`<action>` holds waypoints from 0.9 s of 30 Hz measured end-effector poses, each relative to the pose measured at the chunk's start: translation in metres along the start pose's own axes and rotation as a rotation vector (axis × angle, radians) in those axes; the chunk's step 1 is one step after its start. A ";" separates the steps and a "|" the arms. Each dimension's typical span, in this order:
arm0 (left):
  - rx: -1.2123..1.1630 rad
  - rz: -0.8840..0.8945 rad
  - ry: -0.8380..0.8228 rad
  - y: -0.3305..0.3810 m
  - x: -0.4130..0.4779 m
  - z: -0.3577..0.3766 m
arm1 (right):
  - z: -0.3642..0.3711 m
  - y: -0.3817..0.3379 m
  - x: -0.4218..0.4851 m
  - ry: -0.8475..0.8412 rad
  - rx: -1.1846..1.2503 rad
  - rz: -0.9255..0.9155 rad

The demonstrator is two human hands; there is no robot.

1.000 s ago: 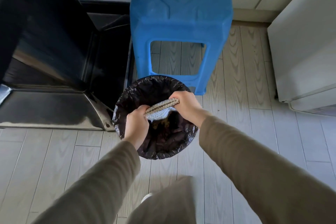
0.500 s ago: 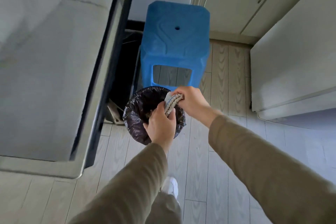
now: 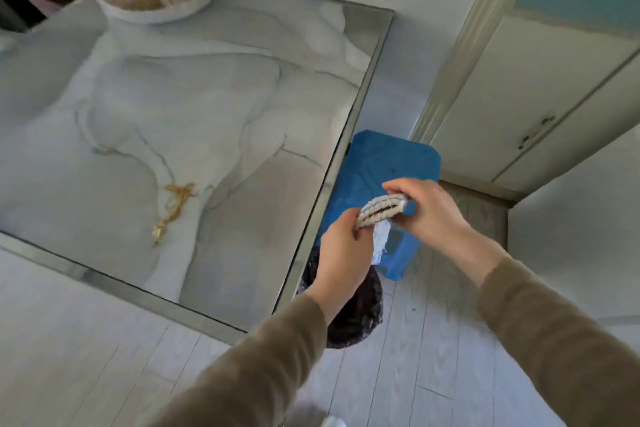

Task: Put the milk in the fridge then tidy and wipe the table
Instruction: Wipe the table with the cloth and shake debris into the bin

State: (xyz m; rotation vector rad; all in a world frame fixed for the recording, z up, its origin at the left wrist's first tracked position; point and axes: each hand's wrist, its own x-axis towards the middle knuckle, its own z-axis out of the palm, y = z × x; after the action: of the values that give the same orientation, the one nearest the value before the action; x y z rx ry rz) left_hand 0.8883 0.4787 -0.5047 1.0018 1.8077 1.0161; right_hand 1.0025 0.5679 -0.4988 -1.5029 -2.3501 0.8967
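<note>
Hands are rising from the black-bagged round bin [image 3: 356, 322] up beside the grey marble table [image 3: 242, 97] | left hand [image 3: 341, 256] and right hand [image 3: 433, 215] are pinching opposite ends of the folded white woven cloth [image 3: 381, 210] above the blue plastic stool [image 3: 374, 163] | amber spill [image 3: 175, 201] is sitting on the table

A blue plastic stool [image 3: 381, 156] is set on the pale wood-grain floor [image 3: 433, 374], a bin lined with a black bag [image 3: 360, 322] is placed just in front of it, and white cupboard doors [image 3: 502, 97] are seen behind.
</note>
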 end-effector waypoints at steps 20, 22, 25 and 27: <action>0.033 0.114 0.286 -0.025 0.130 -0.346 | 0.097 -0.293 0.196 -0.074 0.127 -0.328; 0.080 0.138 0.361 -0.042 0.141 -0.373 | 0.118 -0.314 0.210 -0.132 0.168 -0.358; 0.156 0.144 0.352 -0.074 0.150 -0.392 | 0.150 -0.327 0.221 -0.220 0.019 -0.438; 0.223 0.097 0.205 -0.100 0.149 -0.394 | 0.171 -0.326 0.221 -0.293 -0.050 -0.451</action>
State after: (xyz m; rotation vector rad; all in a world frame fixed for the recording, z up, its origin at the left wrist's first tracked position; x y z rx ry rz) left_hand 0.4552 0.4759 -0.4984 1.1643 2.0939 1.0223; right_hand 0.5752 0.6016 -0.4720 -0.8346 -2.7706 0.9915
